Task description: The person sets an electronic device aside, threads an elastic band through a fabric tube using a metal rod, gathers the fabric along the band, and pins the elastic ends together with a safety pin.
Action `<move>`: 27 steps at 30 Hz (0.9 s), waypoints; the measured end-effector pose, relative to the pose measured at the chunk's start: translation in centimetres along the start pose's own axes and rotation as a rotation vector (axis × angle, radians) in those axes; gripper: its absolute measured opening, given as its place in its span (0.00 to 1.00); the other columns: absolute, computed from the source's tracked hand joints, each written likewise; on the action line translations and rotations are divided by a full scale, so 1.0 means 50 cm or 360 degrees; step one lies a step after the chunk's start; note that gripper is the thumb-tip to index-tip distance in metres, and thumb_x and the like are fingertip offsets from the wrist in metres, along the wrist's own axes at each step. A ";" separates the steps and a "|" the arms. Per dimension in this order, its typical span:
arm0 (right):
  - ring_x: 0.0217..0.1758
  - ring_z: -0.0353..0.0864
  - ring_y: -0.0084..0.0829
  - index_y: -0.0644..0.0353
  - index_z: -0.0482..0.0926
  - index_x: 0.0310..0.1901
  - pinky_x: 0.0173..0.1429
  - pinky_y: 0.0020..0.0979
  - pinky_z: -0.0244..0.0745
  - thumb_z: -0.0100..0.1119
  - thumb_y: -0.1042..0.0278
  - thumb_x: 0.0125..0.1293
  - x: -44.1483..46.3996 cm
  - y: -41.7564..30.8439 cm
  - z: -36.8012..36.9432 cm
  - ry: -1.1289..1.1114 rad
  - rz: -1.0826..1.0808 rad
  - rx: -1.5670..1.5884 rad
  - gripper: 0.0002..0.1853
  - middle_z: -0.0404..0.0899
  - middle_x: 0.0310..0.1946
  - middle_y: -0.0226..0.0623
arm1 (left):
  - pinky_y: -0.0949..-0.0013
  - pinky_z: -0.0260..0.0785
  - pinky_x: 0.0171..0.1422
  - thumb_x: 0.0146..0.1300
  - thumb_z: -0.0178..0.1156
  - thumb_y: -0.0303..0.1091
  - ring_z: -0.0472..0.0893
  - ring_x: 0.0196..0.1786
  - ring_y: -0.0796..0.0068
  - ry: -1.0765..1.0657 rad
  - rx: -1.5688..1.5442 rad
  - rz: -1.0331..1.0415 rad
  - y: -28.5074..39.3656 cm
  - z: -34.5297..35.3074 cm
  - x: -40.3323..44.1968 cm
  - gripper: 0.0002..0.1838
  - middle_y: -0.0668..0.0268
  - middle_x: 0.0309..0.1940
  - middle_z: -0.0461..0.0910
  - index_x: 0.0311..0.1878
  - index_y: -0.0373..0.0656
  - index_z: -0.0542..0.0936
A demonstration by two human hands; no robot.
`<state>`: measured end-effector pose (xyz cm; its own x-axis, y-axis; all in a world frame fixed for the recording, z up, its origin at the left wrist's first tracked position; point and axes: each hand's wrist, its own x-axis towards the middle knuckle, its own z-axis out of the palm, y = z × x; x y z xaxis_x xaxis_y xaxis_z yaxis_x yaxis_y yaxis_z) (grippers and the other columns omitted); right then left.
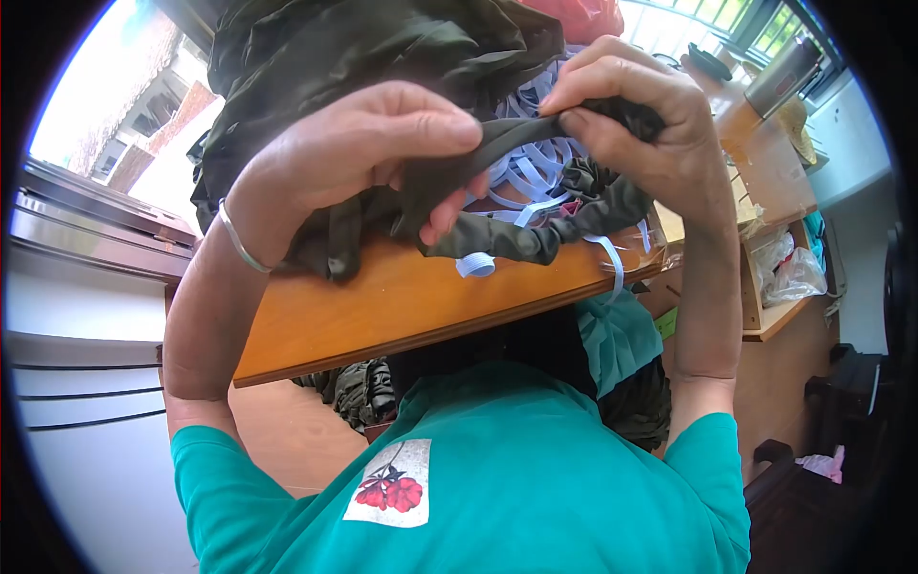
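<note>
Dark green band (512, 239) of gathered cloth is at 12 to 1 o'clock from the centre of our view, raised in our two hands over the far part of the table (382, 320). Our left hand (382, 143), at 11 o'clock, is loosely closed on it: the thumb lies along the top and fingertips show below the cloth. Our right hand (641, 115), at 1 o'clock, pinches the upper strand closed between thumb and forefinger, the other fingers curled above. Between our hands that strand runs almost straight, while the puckered lower part sags in a curve.

Just behind the band, at 12 to 1 o'clock, we see a tangle of white elastic (526, 177), with one strip hanging over the table edge. A large dark green cloth pile (363, 48) fills 11 o'clock, and a pink bag (583, 17) shows beyond at 12 to 1. At 2 o'clock a metallic tumbler (784, 78) leans; at 3 o'clock a clear plastic bag (796, 277) sits on a shelf (779, 318). Our green shirt (574, 478) spans 6 o'clock.
</note>
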<state>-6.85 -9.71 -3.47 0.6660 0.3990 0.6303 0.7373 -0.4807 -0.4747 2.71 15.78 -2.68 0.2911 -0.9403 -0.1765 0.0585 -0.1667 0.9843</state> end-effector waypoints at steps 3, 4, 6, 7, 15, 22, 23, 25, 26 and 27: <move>0.41 0.79 0.22 0.63 0.82 0.41 0.46 0.23 0.73 0.62 0.83 0.60 -0.007 -0.002 0.003 0.0059 0.0188 0.0123 0.08 0.82 0.44 0.35 | 0.72 0.77 0.28 0.76 0.54 0.41 0.82 0.23 0.75 -0.0020 0.0109 0.0079 -0.022 0.000 0.009 0.19 0.62 0.25 0.82 0.38 0.32 0.81; 0.42 0.78 0.20 0.63 0.80 0.38 0.46 0.23 0.73 0.67 0.80 0.60 -0.006 -0.019 0.002 0.0000 0.0348 0.0089 0.07 0.82 0.42 0.32 | 0.74 0.76 0.33 0.76 0.55 0.43 0.82 0.26 0.76 -0.0086 0.0097 0.0018 -0.013 0.003 0.011 0.20 0.61 0.24 0.83 0.41 0.32 0.82; 0.42 0.78 0.19 0.62 0.79 0.38 0.46 0.22 0.73 0.70 0.77 0.59 0.008 -0.040 0.004 -0.0139 0.0302 -0.0121 0.08 0.82 0.43 0.32 | 0.74 0.76 0.34 0.76 0.54 0.44 0.82 0.26 0.76 -0.0096 0.0099 0.0009 0.000 0.014 0.020 0.21 0.61 0.24 0.83 0.41 0.32 0.82; 0.42 0.78 0.18 0.62 0.79 0.37 0.46 0.22 0.73 0.72 0.75 0.59 0.013 -0.050 0.005 -0.0206 0.0281 -0.0226 0.09 0.82 0.43 0.32 | 0.74 0.76 0.34 0.76 0.54 0.44 0.82 0.26 0.76 -0.0106 0.0100 0.0002 0.004 0.021 0.027 0.21 0.62 0.24 0.83 0.41 0.32 0.82; 0.38 0.80 0.24 0.62 0.87 0.44 0.44 0.27 0.74 0.61 0.81 0.62 -0.016 -0.014 -0.056 -0.0158 0.0253 -0.0200 0.10 0.80 0.33 0.32 | 0.69 0.80 0.38 0.79 0.48 0.40 0.86 0.27 0.70 -0.0044 -0.0322 0.0048 -0.039 -0.002 0.054 0.21 0.56 0.25 0.84 0.42 0.30 0.81; 0.40 0.81 0.30 0.63 0.83 0.42 0.48 0.29 0.76 0.68 0.70 0.61 -0.025 -0.003 -0.047 -0.0416 0.0223 -0.0168 0.09 0.81 0.36 0.35 | 0.73 0.79 0.34 0.78 0.53 0.41 0.86 0.28 0.74 -0.0222 -0.0088 0.0002 -0.055 0.037 0.093 0.19 0.59 0.27 0.85 0.44 0.32 0.81; 0.41 0.81 0.31 0.62 0.83 0.42 0.48 0.30 0.76 0.69 0.70 0.61 -0.025 -0.001 -0.035 -0.0369 0.0230 -0.0129 0.10 0.81 0.36 0.35 | 0.73 0.79 0.34 0.78 0.53 0.41 0.86 0.28 0.74 -0.0241 -0.0128 0.0028 -0.053 0.041 0.099 0.18 0.58 0.27 0.85 0.45 0.32 0.81; 0.42 0.82 0.32 0.62 0.82 0.44 0.49 0.31 0.76 0.71 0.68 0.60 -0.026 -0.005 -0.014 -0.0275 0.0243 -0.0053 0.12 0.81 0.37 0.36 | 0.74 0.79 0.34 0.78 0.52 0.40 0.86 0.29 0.73 -0.0280 -0.0206 0.0083 -0.050 0.043 0.107 0.18 0.57 0.27 0.85 0.46 0.32 0.82; 0.43 0.82 0.31 0.61 0.84 0.46 0.51 0.32 0.77 0.72 0.68 0.60 -0.026 -0.012 -0.008 -0.0181 0.0285 0.0060 0.14 0.82 0.39 0.35 | 0.73 0.79 0.35 0.78 0.52 0.41 0.87 0.29 0.72 -0.0273 -0.0179 0.0095 -0.050 0.041 0.108 0.19 0.56 0.27 0.85 0.46 0.31 0.82; 0.43 0.82 0.30 0.61 0.84 0.47 0.52 0.31 0.77 0.72 0.68 0.60 -0.027 -0.014 -0.009 -0.0222 0.0301 0.0038 0.14 0.82 0.38 0.35 | 0.73 0.79 0.36 0.79 0.51 0.41 0.87 0.29 0.71 -0.0264 -0.0156 0.0104 -0.051 0.040 0.109 0.20 0.55 0.27 0.85 0.47 0.30 0.82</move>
<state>-8.30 -10.27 -3.72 0.8006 0.4084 0.4385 0.5992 -0.5393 -0.5917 2.24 10.51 -6.16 0.1364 -0.9855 -0.1010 0.1400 -0.0817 0.9868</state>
